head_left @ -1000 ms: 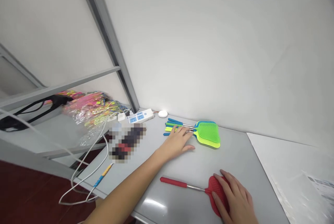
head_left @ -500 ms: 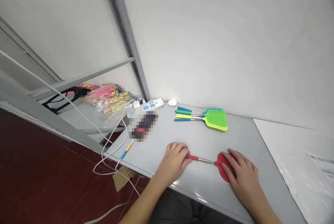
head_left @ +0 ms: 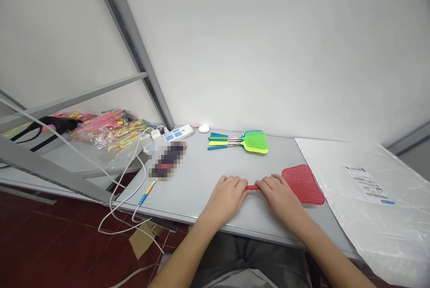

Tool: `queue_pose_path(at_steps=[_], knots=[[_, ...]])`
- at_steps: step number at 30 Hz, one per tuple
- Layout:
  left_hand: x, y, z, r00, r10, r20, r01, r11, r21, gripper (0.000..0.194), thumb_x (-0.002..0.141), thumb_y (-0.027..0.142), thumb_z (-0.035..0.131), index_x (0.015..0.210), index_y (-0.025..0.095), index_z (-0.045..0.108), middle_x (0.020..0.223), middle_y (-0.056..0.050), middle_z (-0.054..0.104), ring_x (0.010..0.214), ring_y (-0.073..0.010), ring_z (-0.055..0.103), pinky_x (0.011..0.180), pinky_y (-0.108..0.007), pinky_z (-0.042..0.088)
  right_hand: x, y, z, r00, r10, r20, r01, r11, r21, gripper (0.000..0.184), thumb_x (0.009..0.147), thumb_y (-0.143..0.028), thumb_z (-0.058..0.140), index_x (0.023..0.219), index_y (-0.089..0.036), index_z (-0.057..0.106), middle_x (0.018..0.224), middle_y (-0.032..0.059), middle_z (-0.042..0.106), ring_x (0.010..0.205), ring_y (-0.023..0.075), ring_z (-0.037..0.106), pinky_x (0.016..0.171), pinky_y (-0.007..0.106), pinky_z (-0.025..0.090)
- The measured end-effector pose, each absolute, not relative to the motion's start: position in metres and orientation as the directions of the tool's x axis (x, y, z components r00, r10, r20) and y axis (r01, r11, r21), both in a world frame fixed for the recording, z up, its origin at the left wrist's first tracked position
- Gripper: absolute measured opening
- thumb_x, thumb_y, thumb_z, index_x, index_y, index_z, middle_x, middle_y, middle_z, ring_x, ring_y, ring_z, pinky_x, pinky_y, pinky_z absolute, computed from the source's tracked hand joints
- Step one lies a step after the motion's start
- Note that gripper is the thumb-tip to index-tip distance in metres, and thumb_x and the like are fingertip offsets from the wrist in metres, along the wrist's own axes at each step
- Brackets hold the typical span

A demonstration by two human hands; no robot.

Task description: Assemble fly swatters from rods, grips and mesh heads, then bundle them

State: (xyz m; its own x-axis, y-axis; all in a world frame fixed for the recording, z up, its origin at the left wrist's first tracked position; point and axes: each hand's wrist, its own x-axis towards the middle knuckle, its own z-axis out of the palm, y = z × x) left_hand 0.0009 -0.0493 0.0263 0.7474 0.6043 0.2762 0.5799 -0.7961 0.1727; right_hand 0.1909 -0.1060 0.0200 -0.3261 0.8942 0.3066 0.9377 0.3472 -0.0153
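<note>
A red fly swatter (head_left: 303, 184) lies across the front of the grey table, its perforated head to the right. My left hand (head_left: 230, 196) is closed round the end of its red handle. Close beside it, my right hand (head_left: 277, 194) grips the swatter farther along and hides the metal shaft. Between the two hands a short piece of red handle shows. Farther back, several stacked fly swatters (head_left: 254, 141) in green, yellow and blue lie with their handles to the left.
A white power strip (head_left: 178, 133) with plugs and a round white object (head_left: 204, 128) sit by the wall. White cables (head_left: 122, 176) hang over the left edge. A clear plastic bag (head_left: 379, 216) covers the right side. Colourful bagged goods (head_left: 110, 133) lie on the left shelf.
My right hand has moved from the red swatter's head to its shaft and handle, uncovering the head. My left hand still holds the handle end. The view has shifted right.
</note>
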Motion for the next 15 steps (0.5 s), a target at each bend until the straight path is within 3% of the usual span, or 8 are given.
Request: queue_pose_path(at_steps=[4, 8, 12, 15], knots=[[0.018, -0.042, 0.043, 0.799, 0.577, 0.171, 0.564, -0.817, 0.122, 0.031, 0.098, 0.046, 0.043, 0.090, 0.019, 0.057, 0.082, -0.004, 0.067, 0.077, -0.0216, 0.063, 0.076, -0.036, 0.040, 0.206, -0.103, 0.039, -0.368, 0.897, 0.245, 0.924, 0.382, -0.007, 0.019, 0.092, -0.005, 0.044, 0.092, -0.018, 0.058, 0.085, 0.0037, 0.061, 0.075, 0.0179, 0.056, 0.069, 0.029, 0.040], [0.023, -0.046, 0.060, 0.808, 0.582, 0.094, 0.565, -0.810, 0.160, 0.039, 0.100, 0.050, 0.035, 0.094, 0.019, 0.058, 0.073, -0.004, 0.068, 0.063, -0.0212, 0.065, 0.063, -0.032, 0.041, 0.219, -0.109, 0.061, -0.437, 0.877, 0.200, 0.892, 0.452, -0.032, 0.021, 0.092, -0.003, 0.043, 0.085, -0.019, 0.055, 0.080, 0.0010, 0.056, 0.068, 0.0157, 0.052, 0.063, 0.028, 0.037], [0.016, -0.064, 0.072, 0.800, 0.599, -0.027, 0.578, -0.758, 0.301, 0.044, 0.101, 0.048, 0.028, 0.095, 0.019, 0.059, 0.073, -0.006, 0.067, 0.061, -0.0228, 0.064, 0.052, -0.030, 0.036, 0.219, -0.115, 0.064, -0.555, 0.818, 0.154, 0.817, 0.571, -0.085, 0.018, 0.093, -0.009, 0.044, 0.092, -0.020, 0.057, 0.082, 0.0014, 0.057, 0.072, 0.0164, 0.052, 0.065, 0.028, 0.039], [0.001, -0.073, 0.070, 0.787, 0.613, -0.067, 0.556, -0.659, 0.506, 0.047, 0.101, 0.049, 0.024, 0.086, 0.020, 0.059, 0.072, -0.005, 0.063, 0.061, -0.0199, 0.058, 0.052, -0.030, 0.034, 0.223, -0.116, 0.060, -0.601, 0.778, 0.186, 0.779, 0.622, -0.083, 0.023, 0.095, -0.015, 0.040, 0.100, -0.022, 0.062, 0.082, 0.0031, 0.061, 0.072, 0.0178, 0.053, 0.066, 0.030, 0.042]])
